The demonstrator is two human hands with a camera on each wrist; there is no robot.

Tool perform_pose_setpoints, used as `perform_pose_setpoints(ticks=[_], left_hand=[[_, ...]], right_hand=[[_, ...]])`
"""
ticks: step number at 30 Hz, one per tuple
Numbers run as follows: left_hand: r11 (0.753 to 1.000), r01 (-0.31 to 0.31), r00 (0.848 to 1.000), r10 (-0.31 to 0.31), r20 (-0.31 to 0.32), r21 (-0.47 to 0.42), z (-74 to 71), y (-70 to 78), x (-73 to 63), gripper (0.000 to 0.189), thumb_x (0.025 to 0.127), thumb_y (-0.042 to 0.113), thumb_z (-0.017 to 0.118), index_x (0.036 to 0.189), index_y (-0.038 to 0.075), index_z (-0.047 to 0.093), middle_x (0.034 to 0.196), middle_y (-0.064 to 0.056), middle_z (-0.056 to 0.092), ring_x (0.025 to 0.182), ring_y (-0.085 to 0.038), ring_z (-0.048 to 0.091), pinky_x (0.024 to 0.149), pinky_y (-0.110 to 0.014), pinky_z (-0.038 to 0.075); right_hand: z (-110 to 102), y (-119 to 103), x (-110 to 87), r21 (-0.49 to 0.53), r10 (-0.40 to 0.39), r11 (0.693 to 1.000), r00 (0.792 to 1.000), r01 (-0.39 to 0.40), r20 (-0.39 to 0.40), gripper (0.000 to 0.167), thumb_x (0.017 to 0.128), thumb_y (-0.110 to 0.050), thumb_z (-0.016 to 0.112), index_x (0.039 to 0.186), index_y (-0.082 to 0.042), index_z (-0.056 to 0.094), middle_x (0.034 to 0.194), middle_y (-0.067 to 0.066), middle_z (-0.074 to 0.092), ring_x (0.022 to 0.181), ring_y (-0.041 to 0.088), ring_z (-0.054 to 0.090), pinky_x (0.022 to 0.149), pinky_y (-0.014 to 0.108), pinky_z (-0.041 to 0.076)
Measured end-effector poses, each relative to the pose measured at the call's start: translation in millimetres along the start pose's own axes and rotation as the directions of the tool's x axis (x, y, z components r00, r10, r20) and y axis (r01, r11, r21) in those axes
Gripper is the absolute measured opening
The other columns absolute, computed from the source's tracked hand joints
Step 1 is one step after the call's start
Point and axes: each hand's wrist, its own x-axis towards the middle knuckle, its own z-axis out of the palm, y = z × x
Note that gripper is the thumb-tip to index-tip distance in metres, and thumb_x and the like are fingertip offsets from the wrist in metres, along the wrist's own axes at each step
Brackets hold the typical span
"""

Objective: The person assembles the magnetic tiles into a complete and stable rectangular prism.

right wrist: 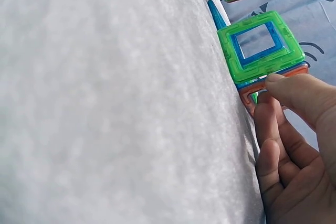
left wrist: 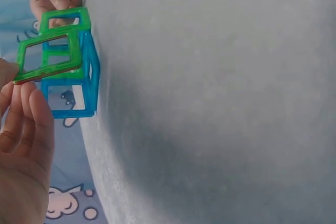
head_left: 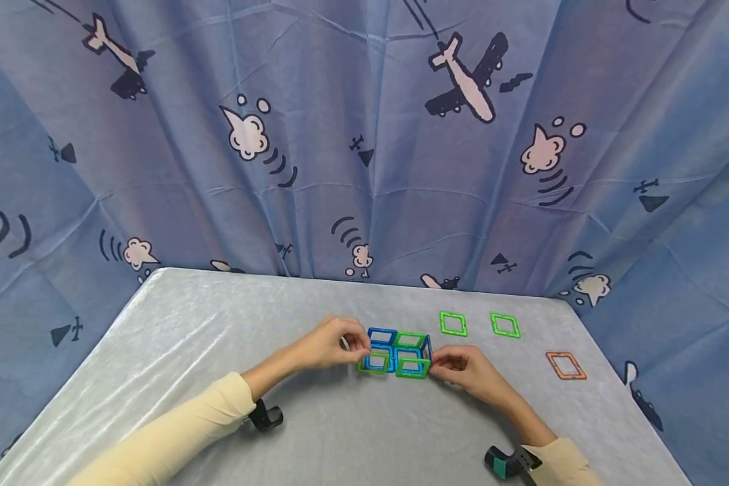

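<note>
My left hand [head_left: 331, 344] pinches a green square magnetic tile [left wrist: 50, 71] by its edge. The tile is an open frame, tilted at the left front of a small box-like structure of blue and green tiles [head_left: 412, 375]. Blue tiles [left wrist: 92, 77] stand upright in the structure, and another green tile [right wrist: 231, 53] forms its right front face. At the structure's right end, my right hand [head_left: 470, 374] holds an orange tile [right wrist: 252, 94] between thumb and fingers. The fingers partly hide that tile.
Two loose green tiles [head_left: 454, 333] lie at the back right of the grey cloth-covered table [head_left: 352, 432]. A loose orange tile [head_left: 574, 377] lies near the right edge. A blue curtain [head_left: 316, 135] with aeroplane prints hangs behind the table.
</note>
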Motion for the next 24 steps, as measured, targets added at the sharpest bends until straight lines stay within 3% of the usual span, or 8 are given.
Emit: perform_pose_setpoints(ticks=[6,24], left_hand=[[1.0,0.009,1.0,-0.009,0.001,-0.004,2.0,-2.1,-1.6,0.003,0.092,0.007,0.075,0.092,0.004,0.075,0.086,0.009,0.064,0.077,-0.006,0.062,0.066,-0.025,0.056],[1.0,-0.008,1.0,0.008,0.007,0.001,15.7,-6.4,4.5,0.005,0.093,0.009,0.076,0.091,0.005,0.075,0.086,0.008,0.062,0.077,-0.004,0.062,0.068,-0.023,0.056]], right_hand=[[0,1,-0.2,-0.001,0.01,1.0,1.0,-0.01,-0.002,0.019,0.093,0.002,0.072,0.111,0.006,0.071,0.101,0.02,0.071,0.083,0.019,0.069,0.069,0.027,0.056],[-2,5,-1.2,-0.018,-0.012,1.0,1.0,0.012,-0.004,0.018,0.094,-0.001,0.072,0.111,0.006,0.072,0.101,0.016,0.072,0.083,0.02,0.07,0.068,0.029,0.056]])
